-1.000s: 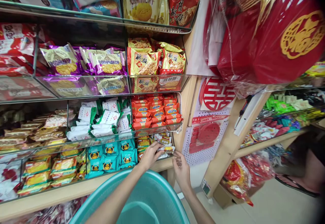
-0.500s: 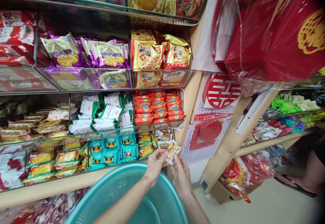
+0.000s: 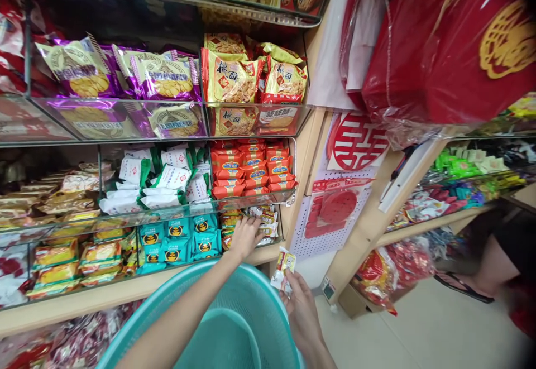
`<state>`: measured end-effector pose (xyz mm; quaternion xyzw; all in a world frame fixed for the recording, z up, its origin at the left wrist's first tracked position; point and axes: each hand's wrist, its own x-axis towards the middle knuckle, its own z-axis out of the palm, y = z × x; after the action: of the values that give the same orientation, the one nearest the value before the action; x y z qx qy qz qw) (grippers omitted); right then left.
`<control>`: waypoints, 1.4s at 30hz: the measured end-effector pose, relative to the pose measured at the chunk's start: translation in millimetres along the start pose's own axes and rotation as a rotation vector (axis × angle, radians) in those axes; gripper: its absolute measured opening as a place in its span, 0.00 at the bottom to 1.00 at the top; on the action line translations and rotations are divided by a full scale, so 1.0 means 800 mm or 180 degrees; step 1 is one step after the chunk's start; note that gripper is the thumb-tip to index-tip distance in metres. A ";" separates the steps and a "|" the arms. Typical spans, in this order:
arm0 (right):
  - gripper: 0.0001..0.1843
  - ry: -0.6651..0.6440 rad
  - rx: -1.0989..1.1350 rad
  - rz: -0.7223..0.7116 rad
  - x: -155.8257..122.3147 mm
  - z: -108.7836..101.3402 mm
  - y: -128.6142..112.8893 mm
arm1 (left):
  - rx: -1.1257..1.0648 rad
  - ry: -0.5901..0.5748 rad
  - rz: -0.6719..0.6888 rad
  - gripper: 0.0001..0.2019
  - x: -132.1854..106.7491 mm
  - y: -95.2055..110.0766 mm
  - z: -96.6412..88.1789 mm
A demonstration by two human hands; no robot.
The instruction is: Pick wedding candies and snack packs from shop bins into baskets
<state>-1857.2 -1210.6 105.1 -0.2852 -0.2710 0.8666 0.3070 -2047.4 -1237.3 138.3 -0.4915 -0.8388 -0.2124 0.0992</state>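
My left hand [image 3: 244, 239] reaches over the basket into the bottom shelf's right-hand compartment. Its fingers are partly spread over small white-and-brown wrapped snacks [image 3: 268, 223], touching or just above them; nothing shows in its grasp. Above the basket's right rim, my right hand [image 3: 302, 305] is closed on a small white-and-yellow wrapped snack [image 3: 283, 266], pinched between thumb and fingers. Below both forearms is a large teal plastic basket [image 3: 192, 285], whose visible inside holds no goods. Teal snack packets [image 3: 173, 250] lie left of my left hand.
Red packets [image 3: 253, 171] fill the shelf above, beside white-and-green packets [image 3: 173, 176]. Clear shelf fronts [image 3: 154, 212] rise before the goods. Red bags [image 3: 419, 67] hang at upper right. A wooden post [image 3: 360, 246] stands to the right, and a person's leg [image 3: 498, 263] shows beyond.
My left hand has let go of the wrapped snack that both hands held and moved up and left into the compartment. My right hand keeps the snack, slightly lower. The view has shifted slightly.
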 end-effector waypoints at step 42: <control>0.32 -0.1485 -0.1480 0.1396 -0.053 0.025 0.045 | -0.4115 -0.0600 -0.1745 0.25 -0.212 -0.012 -0.097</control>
<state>-1856.4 -1269.1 109.4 -0.1937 -0.4552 0.8686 -0.0281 -1974.6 -1409.7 141.4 -0.2393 -0.6433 -0.6416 -0.3425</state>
